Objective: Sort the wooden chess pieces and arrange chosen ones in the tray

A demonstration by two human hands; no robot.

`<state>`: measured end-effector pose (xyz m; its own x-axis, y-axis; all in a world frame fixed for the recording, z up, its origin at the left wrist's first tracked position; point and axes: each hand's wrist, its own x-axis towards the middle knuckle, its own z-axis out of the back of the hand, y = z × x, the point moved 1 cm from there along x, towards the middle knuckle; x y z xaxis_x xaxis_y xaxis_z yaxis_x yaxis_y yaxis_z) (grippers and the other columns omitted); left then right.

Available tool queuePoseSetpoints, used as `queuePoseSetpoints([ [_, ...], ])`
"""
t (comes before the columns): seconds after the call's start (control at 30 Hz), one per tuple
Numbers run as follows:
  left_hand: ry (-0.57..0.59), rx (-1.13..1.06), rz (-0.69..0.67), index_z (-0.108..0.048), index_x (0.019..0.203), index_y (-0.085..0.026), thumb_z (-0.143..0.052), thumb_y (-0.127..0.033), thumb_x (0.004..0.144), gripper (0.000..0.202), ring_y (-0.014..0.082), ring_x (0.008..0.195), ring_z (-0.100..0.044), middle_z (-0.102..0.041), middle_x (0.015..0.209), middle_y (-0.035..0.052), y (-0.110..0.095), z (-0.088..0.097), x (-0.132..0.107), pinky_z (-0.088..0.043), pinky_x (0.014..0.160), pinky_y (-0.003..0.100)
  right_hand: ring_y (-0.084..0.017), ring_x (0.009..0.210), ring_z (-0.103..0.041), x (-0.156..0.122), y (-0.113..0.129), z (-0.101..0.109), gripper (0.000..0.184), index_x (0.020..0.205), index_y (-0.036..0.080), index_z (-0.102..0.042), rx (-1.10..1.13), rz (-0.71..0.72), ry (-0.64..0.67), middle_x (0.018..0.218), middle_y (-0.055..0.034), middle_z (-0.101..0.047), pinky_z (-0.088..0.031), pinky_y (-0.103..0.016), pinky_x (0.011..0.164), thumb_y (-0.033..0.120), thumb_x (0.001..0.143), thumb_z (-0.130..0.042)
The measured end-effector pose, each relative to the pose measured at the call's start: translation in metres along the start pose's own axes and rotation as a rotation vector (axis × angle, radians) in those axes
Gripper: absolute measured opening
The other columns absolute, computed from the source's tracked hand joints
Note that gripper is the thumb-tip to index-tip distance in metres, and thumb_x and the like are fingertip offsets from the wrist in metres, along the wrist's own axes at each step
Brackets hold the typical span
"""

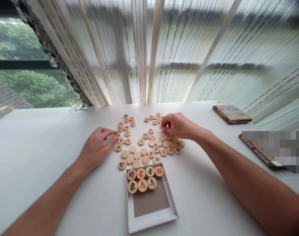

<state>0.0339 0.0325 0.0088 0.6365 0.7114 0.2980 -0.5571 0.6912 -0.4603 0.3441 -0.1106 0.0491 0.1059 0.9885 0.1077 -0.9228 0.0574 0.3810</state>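
Observation:
Round wooden Chinese chess pieces with red or black characters lie scattered on the white table (41, 157); several show blank faces. The thumb and index finger of my left hand (96, 146) close on a black-marked Chinese chess piece (118, 135) at the left edge of the spread. At the far right of the spread, my right hand (177, 126) is curled in a pinch over a Chinese chess piece (160, 126), mostly covered by the fingertips. Nearer me is a shallow white box (151, 221), where several character-up pieces stand in two rows at its far end.
To the right lies a flat brown box (231, 113) with a patterned top. Closer in is another brown-edged item (257, 150), partly blurred out. A striped string curtain (144, 52) hangs beyond the table's far edge, with a window (31, 85) at left.

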Motion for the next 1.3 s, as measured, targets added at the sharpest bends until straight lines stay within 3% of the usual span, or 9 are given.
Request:
queuePoseSetpoints([
  [0.3, -0.123, -0.018, -0.017, -0.079, 0.110, -0.022, -0.061, -0.043, 0.095, 0.031, 0.0207, 0.081, -0.066, -0.070, 0.103, 0.0051, -0.004, 0.002, -0.002, -0.053, 0.079, 0.034, -0.017, 0.074, -0.070, 0.000, 0.002, 0.005, 0.014, 0.083, 0.018, -0.081, 0.021, 0.042, -0.012, 0.084, -0.0037, -0.077, -0.053, -0.026, 0.069, 0.008, 0.080, -0.073],
  [0.47, -0.130, -0.025, 0.001, -0.079, 0.107, -0.022, -0.060, -0.042, 0.095, 0.030, 0.0198, 0.080, -0.066, -0.070, 0.102, 0.0050, -0.006, 0.004, -0.004, -0.052, 0.075, 0.033, -0.018, 0.076, -0.072, -0.003, 0.004, 0.008, 0.014, 0.078, 0.019, -0.082, 0.033, 0.057, 0.058, 0.084, -0.0035, -0.079, -0.054, -0.026, 0.069, 0.007, 0.079, -0.075],
  [0.6, -0.155, -0.034, -0.013, -0.078, 0.105, -0.022, -0.062, -0.040, 0.096, 0.026, 0.0187, 0.079, -0.067, -0.072, 0.103, 0.0043, -0.008, 0.005, -0.005, -0.053, 0.075, 0.032, -0.019, 0.080, -0.074, -0.004, 0.004, 0.014, 0.015, 0.083, 0.019, -0.083, 0.036, 0.037, 0.064, 0.088, -0.0037, -0.081, -0.055, -0.026, 0.070, 0.008, 0.081, -0.074],
  [0.83, -0.173, -0.097, -0.165, -0.079, 0.102, -0.024, -0.070, -0.035, 0.094, 0.016, 0.0189, 0.086, -0.069, -0.074, 0.099, 0.0027, -0.021, 0.005, -0.012, -0.051, 0.060, 0.026, -0.016, 0.070, -0.070, -0.006, 0.000, 0.030, 0.012, 0.091, 0.019, -0.084, 0.032, -0.032, 0.062, 0.079, -0.0022, -0.078, -0.050, -0.027, 0.061, 0.018, 0.084, -0.075],
  [0.9, -0.132, -0.117, -0.237, -0.080, 0.102, -0.023, -0.070, -0.034, 0.095, 0.016, 0.0201, 0.092, -0.071, -0.075, 0.102, 0.0040, -0.025, 0.004, -0.015, -0.054, 0.066, 0.027, -0.017, 0.072, -0.070, -0.006, 0.002, 0.029, 0.011, 0.090, 0.019, -0.084, 0.051, -0.035, 0.124, 0.080, -0.0029, -0.078, -0.050, -0.027, 0.061, 0.027, 0.084, -0.078],
  [1.03, -0.042, -0.116, -0.353, -0.081, 0.106, -0.022, -0.072, -0.033, 0.095, 0.018, 0.0244, 0.105, -0.070, -0.074, 0.109, 0.0074, -0.031, 0.002, -0.020, -0.056, 0.095, 0.037, -0.019, 0.078, -0.072, -0.006, 0.008, 0.018, 0.019, 0.095, 0.021, -0.085, 0.042, -0.025, 0.254, 0.089, -0.0040, -0.080, -0.052, -0.027, 0.064, 0.034, 0.082, -0.080],
  [1.3, 0.039, -0.068, -0.434, -0.080, 0.116, -0.020, -0.067, -0.030, 0.098, 0.025, 0.0296, 0.116, -0.062, -0.072, 0.119, 0.0117, -0.038, -0.003, -0.024, -0.054, 0.101, 0.045, -0.020, 0.081, -0.073, -0.006, 0.010, 0.001, 0.015, 0.094, 0.022, -0.083, 0.024, 0.033, 0.272, 0.093, -0.0038, -0.081, -0.052, -0.026, 0.069, 0.030, 0.083, -0.076],
])
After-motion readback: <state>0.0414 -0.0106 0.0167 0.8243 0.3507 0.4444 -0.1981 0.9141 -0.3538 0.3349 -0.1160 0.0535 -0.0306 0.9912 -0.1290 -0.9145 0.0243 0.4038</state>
